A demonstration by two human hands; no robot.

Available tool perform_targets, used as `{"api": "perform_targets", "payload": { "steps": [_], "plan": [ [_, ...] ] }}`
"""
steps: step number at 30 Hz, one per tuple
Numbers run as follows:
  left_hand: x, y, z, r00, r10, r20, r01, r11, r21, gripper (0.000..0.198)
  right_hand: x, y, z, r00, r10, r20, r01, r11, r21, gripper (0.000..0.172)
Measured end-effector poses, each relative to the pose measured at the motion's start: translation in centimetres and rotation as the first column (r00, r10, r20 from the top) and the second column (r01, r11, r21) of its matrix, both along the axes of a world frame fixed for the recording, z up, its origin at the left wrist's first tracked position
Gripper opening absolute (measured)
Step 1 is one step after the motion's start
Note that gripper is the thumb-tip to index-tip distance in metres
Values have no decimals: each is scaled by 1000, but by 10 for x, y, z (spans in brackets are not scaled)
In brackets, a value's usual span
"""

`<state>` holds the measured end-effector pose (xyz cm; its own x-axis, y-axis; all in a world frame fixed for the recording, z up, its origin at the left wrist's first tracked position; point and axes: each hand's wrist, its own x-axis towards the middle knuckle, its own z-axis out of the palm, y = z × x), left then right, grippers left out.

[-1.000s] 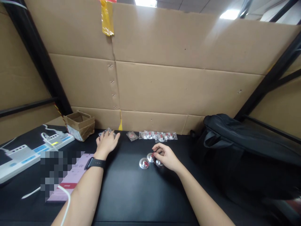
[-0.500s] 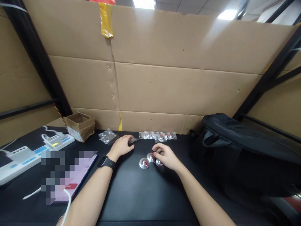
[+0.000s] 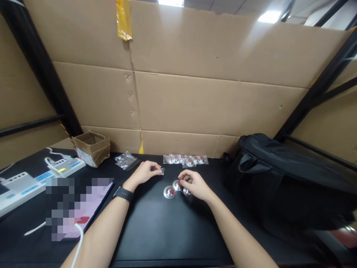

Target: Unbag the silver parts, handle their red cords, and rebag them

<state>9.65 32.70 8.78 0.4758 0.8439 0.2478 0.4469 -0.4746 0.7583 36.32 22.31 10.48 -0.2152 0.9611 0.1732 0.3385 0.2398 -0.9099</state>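
Note:
My left hand (image 3: 146, 172) rests on the black table (image 3: 167, 230), fingers curled on a small clear plastic bag (image 3: 161, 171). My right hand (image 3: 193, 185) sits just to the right, fingers bent over a round silver disc with a red centre (image 3: 186, 192). Two more silver discs (image 3: 169, 192) lie side by side between my hands. A row of several bagged discs (image 3: 185, 160) lies along the cardboard wall behind my hands. A loose heap of empty clear bags (image 3: 126, 160) lies to the back left.
A small open cardboard box (image 3: 91, 148) stands at the back left beside a white power strip (image 3: 30, 182). A pink-screened device (image 3: 92, 201) lies left of my forearm. A black backpack (image 3: 281, 175) fills the right side. Cardboard walls (image 3: 212, 104) enclose the table.
My left hand has moved right from the heap of bags at the back left to the middle, picking up a small bag on the way. My right hand has stayed on the discs.

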Motion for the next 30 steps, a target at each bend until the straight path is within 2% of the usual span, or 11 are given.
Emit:
{"api": "perform_targets", "payload": {
  "steps": [4,7,11,13,15,17,18,22,25,27,30],
  "plan": [
    [7,-4,2,985,134,111,-128,990,-56,29,-4,-1,-4,992,53,-113,-59,997,-44,16],
    [19,-14,9,941,170,293,-120,976,-183,34,-12,-3,-6,966,48,-256,-75,992,-97,28],
    [42,-38,24,832,109,544,67,954,-293,34,-27,-8,-4,832,-73,-551,-91,960,-264,55],
    [54,-51,29,796,25,605,202,931,-303,30,-33,-9,-3,761,-128,-636,-95,948,-305,55],
    [63,-61,32,757,-34,653,309,898,-312,28,-35,-9,-3,725,-172,-667,-48,953,-298,50],
    [69,-66,31,723,-32,690,339,887,-314,26,-32,-6,-4,723,-208,-659,42,965,-259,48],
    [71,-66,29,717,-5,697,309,899,-311,26,-29,-4,-5,735,-223,-640,90,968,-234,49],
    [70,-51,14,771,177,612,-13,965,-263,20,-8,4,-2,845,-253,-471,245,966,-80,55],
    [62,-36,3,845,260,468,-186,962,-198,23,10,3,10,929,-215,-301,223,975,-6,56],
    [56,-30,0,897,234,375,-181,969,-170,23,20,-2,20,973,-121,-195,116,993,-32,41],
    [53,-30,0,953,75,293,-1,969,-245,19,31,-10,32,999,12,-39,-15,997,-71,25]
  ]
}}
